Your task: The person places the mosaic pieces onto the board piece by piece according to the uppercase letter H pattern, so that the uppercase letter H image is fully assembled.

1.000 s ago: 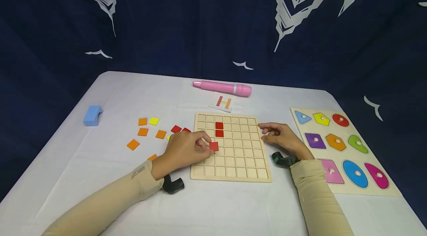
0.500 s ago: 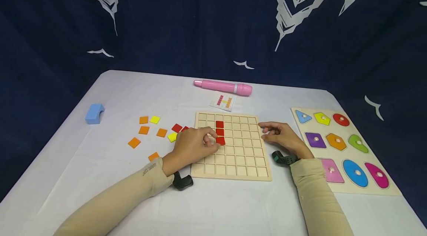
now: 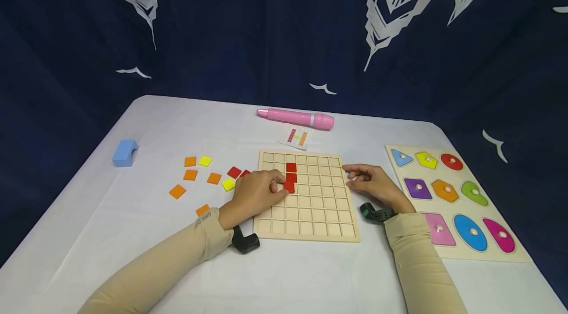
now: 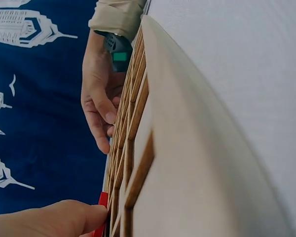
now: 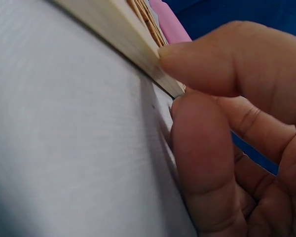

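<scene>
My left hand (image 3: 258, 191) pinches a red square tile (image 3: 289, 187) low over the wooden grid board (image 3: 306, 233). In the left wrist view the thumb presses against this red tile (image 4: 103, 199), close to the grid's raised strips. Two more red tiles (image 3: 291, 172) sit in neighbouring cells of one column, just beyond the held one, which lies slightly left of their line. My right hand (image 3: 374, 185) rests at the board's right edge with relaxed fingers. From the right wrist, a fingertip touches the board's side (image 5: 153, 69).
Loose orange tiles (image 3: 190, 175), yellow tiles (image 3: 228, 184) and red tiles (image 3: 234, 172) lie left of the board. Behind it are a pattern card (image 3: 295, 136) and a pink microphone-shaped thing (image 3: 295, 118). A shape puzzle (image 3: 423, 208) lies right; a blue arch block (image 3: 125, 153) far left.
My left hand has carried the red tile away from me and rightward to the red column, then slightly back left in the last half second. The right hand has stayed at the board's edge.
</scene>
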`<state>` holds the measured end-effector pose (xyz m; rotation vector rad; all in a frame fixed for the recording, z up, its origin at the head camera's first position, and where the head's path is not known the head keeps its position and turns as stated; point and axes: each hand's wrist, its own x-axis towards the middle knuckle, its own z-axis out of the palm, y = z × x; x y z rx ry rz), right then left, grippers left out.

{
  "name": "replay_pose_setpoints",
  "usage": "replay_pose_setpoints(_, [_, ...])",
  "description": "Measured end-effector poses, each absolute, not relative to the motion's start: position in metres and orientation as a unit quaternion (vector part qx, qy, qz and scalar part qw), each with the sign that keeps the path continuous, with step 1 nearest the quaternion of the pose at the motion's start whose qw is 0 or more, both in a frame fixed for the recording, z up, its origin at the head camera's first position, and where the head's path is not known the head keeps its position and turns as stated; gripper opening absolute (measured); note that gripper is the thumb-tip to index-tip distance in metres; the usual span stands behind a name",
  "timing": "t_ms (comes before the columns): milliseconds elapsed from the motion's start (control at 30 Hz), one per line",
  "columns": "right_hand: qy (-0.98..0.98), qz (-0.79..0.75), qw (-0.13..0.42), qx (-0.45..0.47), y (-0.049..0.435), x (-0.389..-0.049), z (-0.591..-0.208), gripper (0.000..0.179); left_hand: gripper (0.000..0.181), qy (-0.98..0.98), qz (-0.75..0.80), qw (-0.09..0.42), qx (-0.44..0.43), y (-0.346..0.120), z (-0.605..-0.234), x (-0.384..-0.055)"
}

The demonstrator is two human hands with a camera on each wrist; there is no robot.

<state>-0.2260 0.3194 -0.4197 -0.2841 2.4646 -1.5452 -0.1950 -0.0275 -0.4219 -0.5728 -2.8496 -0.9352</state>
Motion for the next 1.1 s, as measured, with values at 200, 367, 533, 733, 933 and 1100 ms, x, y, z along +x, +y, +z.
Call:
replay_pose_setpoints(200, [0.843, -0.518, 0.110, -0.092, 0.321, -0.226, -0.420, 0.055, 0.024, -0.926, -0.319, 0.037, -0.197, -0.025, -0.427, -0.197])
replay_pose_setpoints(367, [0.845, -0.516, 0.102, -0.095, 0.323, -0.224, -0.419, 0.053, 0.024, -0.922, -0.325, 0.047, -0.204, -0.024, -0.429, -0.196])
replay_pose_setpoints(533, [0.844, -0.518, 0.100, -0.099, 0.323, -0.223, -0.418, 0.052, 0.025, -0.919, -0.333, 0.055, -0.205, -0.024, -0.429, -0.197])
replay_pose_setpoints(733, [0.843, -0.518, 0.101, -0.102, 0.321, -0.225, -0.418, 0.053, 0.026, -0.912, -0.349, 0.063, -0.207, -0.028, -0.431, -0.198])
replay_pose_setpoints(933, [0.844, -0.517, 0.108, -0.094, 0.318, -0.225, -0.417, 0.054, 0.028, -0.910, -0.355, 0.056, -0.207, -0.031, -0.430, -0.199])
replay_pose_setpoints(1100, [0.843, -0.518, 0.118, -0.082, 0.317, -0.226, -0.416, 0.055, 0.033, -0.908, -0.363, 0.009, -0.207, -0.035, -0.426, -0.200])
